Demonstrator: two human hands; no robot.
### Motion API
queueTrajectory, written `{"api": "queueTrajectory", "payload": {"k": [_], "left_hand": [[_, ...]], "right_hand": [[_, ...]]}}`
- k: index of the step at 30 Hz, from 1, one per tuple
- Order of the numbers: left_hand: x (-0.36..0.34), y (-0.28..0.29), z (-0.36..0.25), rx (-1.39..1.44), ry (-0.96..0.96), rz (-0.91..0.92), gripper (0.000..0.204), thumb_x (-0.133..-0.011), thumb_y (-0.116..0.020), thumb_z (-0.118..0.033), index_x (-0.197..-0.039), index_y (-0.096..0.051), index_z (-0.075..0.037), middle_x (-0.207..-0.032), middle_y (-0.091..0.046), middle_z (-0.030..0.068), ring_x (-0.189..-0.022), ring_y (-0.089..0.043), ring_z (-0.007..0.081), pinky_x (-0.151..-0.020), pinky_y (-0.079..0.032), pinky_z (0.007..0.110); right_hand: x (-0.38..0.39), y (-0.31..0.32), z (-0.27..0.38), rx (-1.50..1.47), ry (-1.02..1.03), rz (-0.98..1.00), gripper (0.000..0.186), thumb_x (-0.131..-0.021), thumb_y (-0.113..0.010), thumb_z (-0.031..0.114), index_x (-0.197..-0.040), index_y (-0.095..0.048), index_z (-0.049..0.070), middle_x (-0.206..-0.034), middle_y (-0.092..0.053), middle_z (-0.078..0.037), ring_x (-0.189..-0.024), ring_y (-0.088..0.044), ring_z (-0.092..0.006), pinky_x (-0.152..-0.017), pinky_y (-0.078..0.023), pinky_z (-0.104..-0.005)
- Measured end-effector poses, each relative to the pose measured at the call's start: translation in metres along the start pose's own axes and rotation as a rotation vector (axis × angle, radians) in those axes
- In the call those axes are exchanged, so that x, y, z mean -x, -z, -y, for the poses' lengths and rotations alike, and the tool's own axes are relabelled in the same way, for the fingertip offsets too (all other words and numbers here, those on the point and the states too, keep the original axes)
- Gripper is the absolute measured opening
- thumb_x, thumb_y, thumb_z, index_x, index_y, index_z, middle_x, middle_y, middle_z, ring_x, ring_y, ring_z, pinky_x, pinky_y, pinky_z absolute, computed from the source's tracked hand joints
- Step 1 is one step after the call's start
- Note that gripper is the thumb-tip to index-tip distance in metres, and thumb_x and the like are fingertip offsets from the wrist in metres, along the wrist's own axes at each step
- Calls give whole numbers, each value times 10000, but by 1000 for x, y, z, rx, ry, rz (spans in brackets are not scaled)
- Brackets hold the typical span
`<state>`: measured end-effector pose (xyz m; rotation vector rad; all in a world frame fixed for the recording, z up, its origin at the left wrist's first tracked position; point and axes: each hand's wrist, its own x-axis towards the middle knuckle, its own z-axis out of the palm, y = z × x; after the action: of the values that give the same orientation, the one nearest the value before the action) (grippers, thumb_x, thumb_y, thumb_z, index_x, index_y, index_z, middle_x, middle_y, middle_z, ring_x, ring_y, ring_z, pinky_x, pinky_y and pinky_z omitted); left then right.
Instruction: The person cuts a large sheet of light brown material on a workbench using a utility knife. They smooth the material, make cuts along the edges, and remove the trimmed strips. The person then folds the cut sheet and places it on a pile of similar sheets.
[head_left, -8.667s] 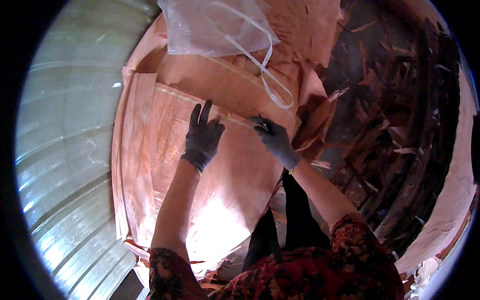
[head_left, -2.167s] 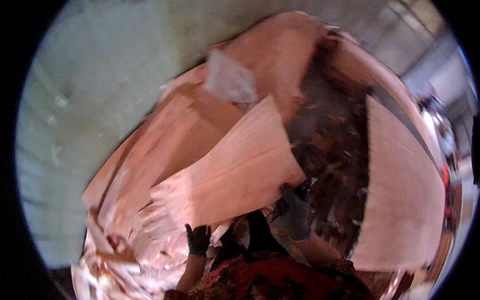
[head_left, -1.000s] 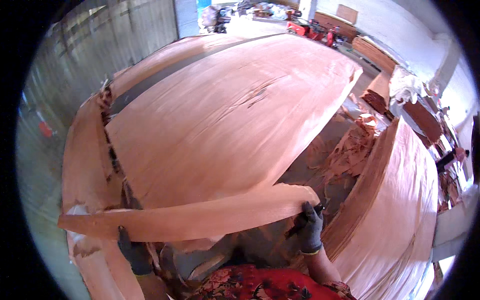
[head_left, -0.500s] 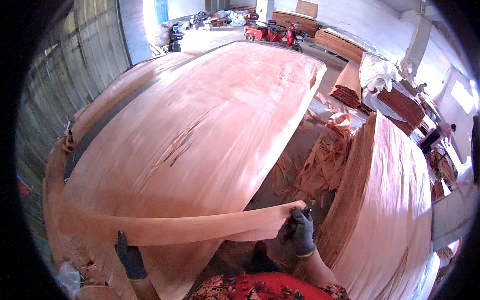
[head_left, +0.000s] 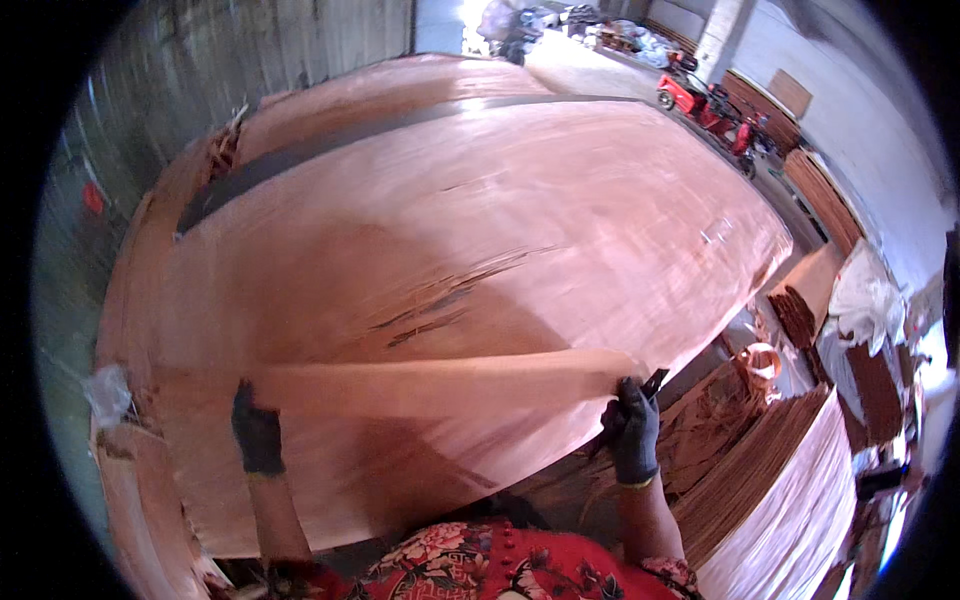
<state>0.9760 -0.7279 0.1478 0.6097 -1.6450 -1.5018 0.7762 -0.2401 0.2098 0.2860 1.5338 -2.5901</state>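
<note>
A long, narrow veneer strip [head_left: 450, 385] stretches sideways in front of me, over a large sheet of reddish wood veneer [head_left: 600, 220]. My left hand [head_left: 258, 432], in a dark glove, grips the strip's lower edge toward its left end. Gloved as well, my right hand [head_left: 634, 440] is closed on the right end. A small black object [head_left: 655, 382] juts out from the right hand's fingers; its kind is not clear. The big sheet has a dark, ragged split [head_left: 430, 305] near its middle.
At lower right stands a stack of veneer sheets [head_left: 760, 490], with torn scraps [head_left: 700, 415] beside it. A corrugated wall [head_left: 250, 60] runs along the left. Far back are a red three-wheeled vehicle [head_left: 705, 105] and a white covering [head_left: 868, 300] over more stacks.
My view has swung left, so the sheet and stacks appear shifted right. Both hands have moved up and farther over the sheet, still holding the strip.
</note>
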Motion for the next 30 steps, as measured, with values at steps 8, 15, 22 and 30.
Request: {"api": "queueTrajectory", "payload": {"k": [8, 15, 22, 30], "left_hand": [[-141, -85, -50, 434, 48, 102, 376, -926, -526, -243, -1194, -525, 22, -1118, -603, 145, -1028, -575, 265, -902, -486, 398], [-74, -130, -61, 93, 302, -169, 335, -892, -589, -303, -1060, -605, -13, -852, -671, 122, -771, -660, 237, -712, -561, 361], [-6, -127, 49, 12, 746, -257, 326, -865, -619, -355, -971, -632, -47, -726, -676, 129, -579, -659, 234, -475, -527, 316], [10, -135, 109, 27, 884, -236, 335, -867, -614, -343, -878, -632, -9, -664, -663, 139, -504, -635, 234, -428, -494, 324]], "right_hand": [[-213, -67, 71, -7, 183, 427, 136, -929, -503, 139, -1015, -539, 41, -650, -398, 41, -490, -377, -58, -428, -324, -197], [-320, -69, 48, 533, 360, 380, 352, -865, -568, 65, -1215, -543, 33, -816, -528, -34, -557, -433, -70, -469, -401, -199], [-334, -10, -65, 447, -260, 348, 224, -906, -572, 246, -974, -571, 32, -681, -553, -29, -431, -393, -62, -395, -330, -213], [-333, 20, -43, 740, -214, 612, 289, -897, -576, 259, -1037, -574, 7, -785, -628, -55, -439, -432, -57, -353, -348, -219]]}}
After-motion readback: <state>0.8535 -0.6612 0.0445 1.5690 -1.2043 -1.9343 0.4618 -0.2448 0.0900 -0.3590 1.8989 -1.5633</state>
